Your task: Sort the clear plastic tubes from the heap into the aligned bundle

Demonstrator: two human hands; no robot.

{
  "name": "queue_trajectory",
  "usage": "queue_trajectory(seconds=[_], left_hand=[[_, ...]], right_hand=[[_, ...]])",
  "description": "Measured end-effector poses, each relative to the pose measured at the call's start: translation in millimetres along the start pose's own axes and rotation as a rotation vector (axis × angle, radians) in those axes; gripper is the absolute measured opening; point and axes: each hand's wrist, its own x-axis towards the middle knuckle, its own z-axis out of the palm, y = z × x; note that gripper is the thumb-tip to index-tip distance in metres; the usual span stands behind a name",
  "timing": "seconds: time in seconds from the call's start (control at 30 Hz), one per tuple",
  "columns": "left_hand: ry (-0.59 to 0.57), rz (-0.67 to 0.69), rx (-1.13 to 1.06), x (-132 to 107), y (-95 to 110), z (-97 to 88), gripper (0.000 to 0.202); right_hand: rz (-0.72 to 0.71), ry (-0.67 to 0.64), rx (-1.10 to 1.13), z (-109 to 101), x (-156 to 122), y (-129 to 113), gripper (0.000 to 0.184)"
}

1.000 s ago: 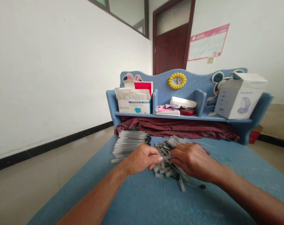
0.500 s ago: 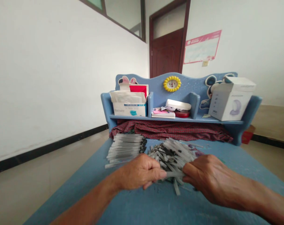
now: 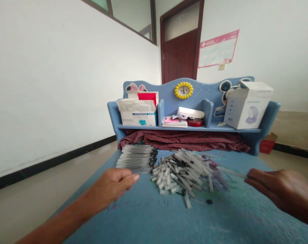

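My left hand (image 3: 118, 183) is closed in a pinch, just in front of a neat row of translucent pens (image 3: 135, 157) with black ends. Whatever it holds is hidden by its fingers. Out at the right, my right hand (image 3: 278, 186) grips one end of a thin translucent pen tube (image 3: 231, 171), which is blurred and points left. Between the hands lies a loose heap of pen parts (image 3: 181, 173): clear tubes, short whitish caps and black pieces. A small black piece (image 3: 209, 201) sits apart at the heap's front right.
Everything lies on a blue table (image 3: 154, 223). Along its back edge runs a blue shelf (image 3: 148, 127) holding a mask box (image 3: 140, 117), a red round tin (image 3: 195, 122) and a white carton (image 3: 247, 106). A red checked cloth (image 3: 184, 139) is bunched beneath it.
My hands, close together over the heap with a translucent tube between them, have drawn apart to left and right. The right one carries a tube. A black piece now shows before the heap.
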Motion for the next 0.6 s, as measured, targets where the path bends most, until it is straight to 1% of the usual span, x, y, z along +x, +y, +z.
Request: queue_trajectory(seconds=[0.03, 0.07, 0.13, 0.2, 0.27, 0.37, 0.43, 0.47, 0.53, 0.6], left_hand=[[0.024, 0.044, 0.051, 8, -4, 2.8, 0.041], [0.038, 0.11, 0.112, 17, -4, 8.5, 0.039], [0.066, 0.232, 0.256, 35, 5, 25.8, 0.036], [0.083, 0.29, 0.37, 50, 18, 45.7, 0.031], [0.134, 0.308, 0.471, 61, 29, 63.3, 0.024], [0.18, 0.306, 0.546, 67, 33, 80.1, 0.025], [0.193, 0.302, 0.555, 67, 29, 82.7, 0.029], [0.196, 0.302, 0.56, 66, 27, 80.7, 0.031], [0.181, 0.293, 0.598, 64, 20, 70.1, 0.031], [0.153, 0.266, 0.659, 63, 13, 51.7, 0.028]], right_hand=[[0.013, -0.1, -0.009, 6, 9, -3, 0.032], [0.047, -0.174, -0.024, 12, 22, -10, 0.03], [0.131, -0.242, -0.087, 21, 54, -33, 0.03], [0.214, -0.255, -0.158, 29, 86, -58, 0.031], [0.233, -0.261, -0.187, 35, 111, -75, 0.031], [0.222, -0.275, -0.209, 45, 130, -84, 0.033], [0.216, -0.273, -0.225, 52, 134, -82, 0.034], [0.214, -0.271, -0.232, 55, 134, -80, 0.034], [0.214, -0.273, -0.245, 60, 132, -76, 0.035], [0.209, -0.283, -0.255, 62, 129, -73, 0.036]])
